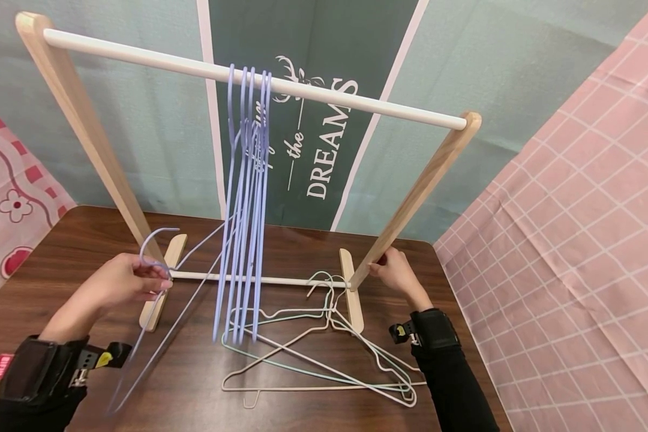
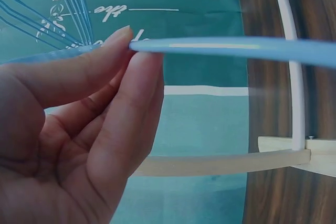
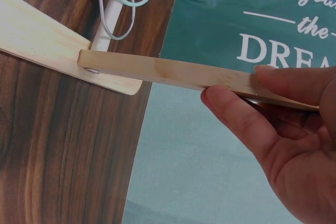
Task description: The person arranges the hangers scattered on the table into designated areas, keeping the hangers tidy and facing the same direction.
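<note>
A lavender wire hanger (image 1: 142, 243) is pinched near its neck by my left hand (image 1: 119, 279), beside the left foot of the garment rack. In the left wrist view thumb and fingertips meet on the hanger (image 2: 220, 45), which looks light blue there. My right hand (image 1: 396, 276) grips the rack's right wooden post (image 1: 418, 192) low down. The right wrist view shows thumb and fingers on either side of this post (image 3: 157, 69). Several lavender hangers (image 1: 261, 210) hang side by side from the white top rod (image 1: 329, 96), left of its middle.
White, beige and mint hangers (image 1: 302, 389) lie overlapping on the brown table (image 1: 183, 384) in front of the rack. A white lower rod (image 1: 297, 281) joins the two wooden feet. Behind hangs a green printed curtain (image 1: 302, 216); pink checked cloth (image 1: 561, 240) stands at the right.
</note>
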The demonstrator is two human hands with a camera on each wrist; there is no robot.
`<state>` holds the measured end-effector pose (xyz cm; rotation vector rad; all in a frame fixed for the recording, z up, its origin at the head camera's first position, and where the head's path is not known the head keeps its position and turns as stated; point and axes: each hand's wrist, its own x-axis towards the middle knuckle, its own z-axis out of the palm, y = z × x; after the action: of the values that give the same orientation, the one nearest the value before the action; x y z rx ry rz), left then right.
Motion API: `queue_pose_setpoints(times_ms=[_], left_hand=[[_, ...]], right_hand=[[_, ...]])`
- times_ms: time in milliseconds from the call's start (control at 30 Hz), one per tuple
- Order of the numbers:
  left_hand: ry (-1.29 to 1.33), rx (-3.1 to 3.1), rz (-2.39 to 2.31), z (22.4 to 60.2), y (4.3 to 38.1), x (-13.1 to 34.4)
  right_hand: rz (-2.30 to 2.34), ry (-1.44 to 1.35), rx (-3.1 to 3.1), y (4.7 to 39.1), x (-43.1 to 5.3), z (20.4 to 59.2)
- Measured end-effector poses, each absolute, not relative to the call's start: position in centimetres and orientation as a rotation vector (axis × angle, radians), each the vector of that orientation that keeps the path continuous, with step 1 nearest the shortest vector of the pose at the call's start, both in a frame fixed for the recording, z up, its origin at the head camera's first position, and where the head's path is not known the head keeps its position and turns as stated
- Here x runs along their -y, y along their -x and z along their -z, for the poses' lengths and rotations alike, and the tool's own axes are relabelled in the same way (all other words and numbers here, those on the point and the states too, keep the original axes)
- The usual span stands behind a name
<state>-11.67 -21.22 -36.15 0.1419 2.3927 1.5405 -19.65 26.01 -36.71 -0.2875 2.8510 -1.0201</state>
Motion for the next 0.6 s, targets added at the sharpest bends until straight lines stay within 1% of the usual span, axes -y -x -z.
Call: queue_pose_setpoints(times_ms=[600], left_hand=[[-0.167, -2.367, -1.626, 35.47, 11.85, 21.11]], right_hand=[[1.043, 0.286, -2.83, 19.64, -26.02, 36.7]])
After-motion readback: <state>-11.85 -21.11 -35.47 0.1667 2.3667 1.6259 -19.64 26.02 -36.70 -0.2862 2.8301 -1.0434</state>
